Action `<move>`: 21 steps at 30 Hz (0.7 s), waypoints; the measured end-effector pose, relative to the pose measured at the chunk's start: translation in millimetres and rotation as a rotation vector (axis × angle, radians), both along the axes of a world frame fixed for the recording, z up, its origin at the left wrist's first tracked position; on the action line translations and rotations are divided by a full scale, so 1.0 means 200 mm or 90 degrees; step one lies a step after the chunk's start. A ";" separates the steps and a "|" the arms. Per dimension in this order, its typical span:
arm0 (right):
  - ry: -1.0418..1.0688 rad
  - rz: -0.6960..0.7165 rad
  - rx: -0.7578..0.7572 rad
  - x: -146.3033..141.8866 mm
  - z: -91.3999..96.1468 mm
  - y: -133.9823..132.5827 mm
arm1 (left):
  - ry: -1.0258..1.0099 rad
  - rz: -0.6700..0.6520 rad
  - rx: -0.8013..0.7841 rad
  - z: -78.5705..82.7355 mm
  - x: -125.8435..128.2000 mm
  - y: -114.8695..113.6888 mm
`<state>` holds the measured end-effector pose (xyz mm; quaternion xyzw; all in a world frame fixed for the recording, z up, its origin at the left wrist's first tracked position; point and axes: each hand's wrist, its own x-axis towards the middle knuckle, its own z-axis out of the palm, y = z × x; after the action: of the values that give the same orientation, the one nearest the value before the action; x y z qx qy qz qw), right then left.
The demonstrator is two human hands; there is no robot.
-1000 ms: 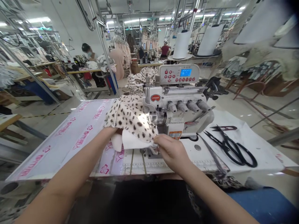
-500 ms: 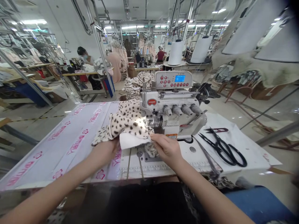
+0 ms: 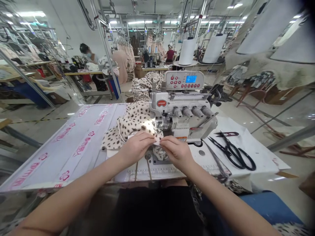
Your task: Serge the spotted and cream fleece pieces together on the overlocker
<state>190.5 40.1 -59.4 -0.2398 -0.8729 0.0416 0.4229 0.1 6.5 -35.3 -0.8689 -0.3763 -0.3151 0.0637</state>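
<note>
Left hand (image 3: 136,146) and right hand (image 3: 176,152) (2 closed pinches) grip the soft, limp leopard-print plush (image 3: 137,118) by its edge, near the overlocker's presser foot (image 3: 158,124).

This was a garment factory's sewing floor: an industrial overlock machine (image 3: 182,111) stood on the bench (image 3: 81,144), with large white thread cones (image 3: 187,51) and hanging garments (image 3: 120,67) beyond it under overhead rails (image 3: 147,14). Farther workstations (image 3: 157,68) looked similar, though distance blurred them.
</note>
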 end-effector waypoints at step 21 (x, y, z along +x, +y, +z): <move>-0.087 -0.170 -0.115 0.15 -0.43 -0.05 | -0.057 0.277 -0.143 0.10 -0.13 0.57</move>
<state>219.7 30.0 -145.4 -0.3927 -0.8527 0.0467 0.3413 -25.9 120.9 -15.8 -0.7541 -0.5898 -0.2884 0.0160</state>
